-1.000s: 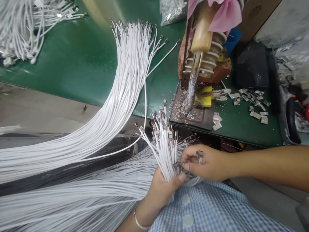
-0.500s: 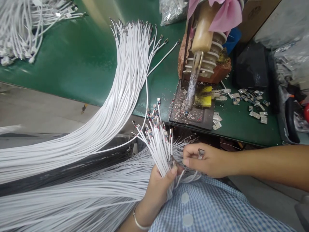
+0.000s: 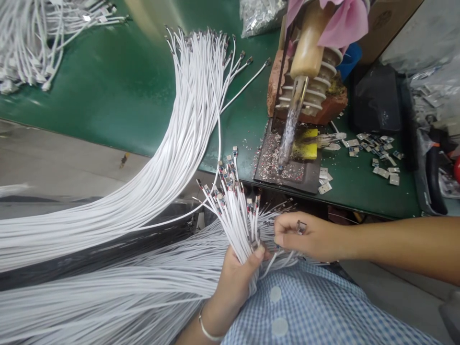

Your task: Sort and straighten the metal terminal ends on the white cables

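Note:
My left hand (image 3: pixel 237 278) is closed round a bundle of thin white cables (image 3: pixel 235 215). Their ends fan upward and carry small metal connectors. My right hand (image 3: pixel 309 237) is closed just right of the bundle, with a small metal connector shell (image 3: pixel 300 226) pinched in its fingers. Its fingertips touch the lower strands of the bundle. Both hands sit over my blue checked shirt (image 3: pixel 316 311), just below the front edge of the green table (image 3: pixel 118 91).
A large sheaf of white cables (image 3: pixel 187 110) lies across the table and drapes left. A soldering iron (image 3: pixel 298 81) leans in a stand over a dark tray (image 3: pixel 287 165) with a yellow sponge (image 3: pixel 305 143). Loose metal shells (image 3: pixel 377 153) lie to the right. More cables (image 3: pixel 32 43) sit far left.
My left hand has tilted the bundle slightly left and regripped it with the thumb. My right hand has lifted a little, with the shell still in its fingers.

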Motion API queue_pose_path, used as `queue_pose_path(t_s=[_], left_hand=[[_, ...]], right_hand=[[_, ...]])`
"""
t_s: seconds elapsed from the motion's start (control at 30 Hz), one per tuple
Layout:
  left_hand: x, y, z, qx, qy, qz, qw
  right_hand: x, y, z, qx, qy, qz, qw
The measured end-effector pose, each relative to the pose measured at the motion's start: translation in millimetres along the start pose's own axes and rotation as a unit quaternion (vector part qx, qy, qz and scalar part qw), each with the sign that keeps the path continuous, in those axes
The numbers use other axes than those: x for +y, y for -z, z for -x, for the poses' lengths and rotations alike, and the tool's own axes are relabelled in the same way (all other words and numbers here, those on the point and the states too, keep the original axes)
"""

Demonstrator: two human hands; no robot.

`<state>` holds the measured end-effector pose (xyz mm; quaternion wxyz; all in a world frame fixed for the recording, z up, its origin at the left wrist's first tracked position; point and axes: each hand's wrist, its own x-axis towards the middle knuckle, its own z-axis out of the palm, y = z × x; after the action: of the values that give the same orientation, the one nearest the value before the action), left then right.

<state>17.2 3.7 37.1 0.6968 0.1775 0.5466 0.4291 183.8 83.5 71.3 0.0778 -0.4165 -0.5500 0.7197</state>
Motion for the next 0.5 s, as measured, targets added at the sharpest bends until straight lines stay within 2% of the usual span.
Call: queue_pose_path(t_s=[0.17,0.3,0.4,0.5], left_hand=[[3.7,-3.3,-0.2,-0.050,-0.012,-0.009,0.999],[14.4,-7.4,0.2,-0.088,-0.035,-0.031,0.995],[23.2,-8.2,-0.8,-0.079,-0.064,-0.029,0.994],[31.1,-7.9,-1.3,-0.076,-0.088,-0.008,0.993]], right_hand=[[-0.5,1.2,2.1,0.010,-0.005,-0.004,1.000],[-7.7,4.0,3.9,0.025,0.021,0.020,0.999],[-16.7,6.7,7.3,0.040,0.079,0.063,0.994],[-24.6,9.0,22.5,0.079,0.202,0.151,0.964]])
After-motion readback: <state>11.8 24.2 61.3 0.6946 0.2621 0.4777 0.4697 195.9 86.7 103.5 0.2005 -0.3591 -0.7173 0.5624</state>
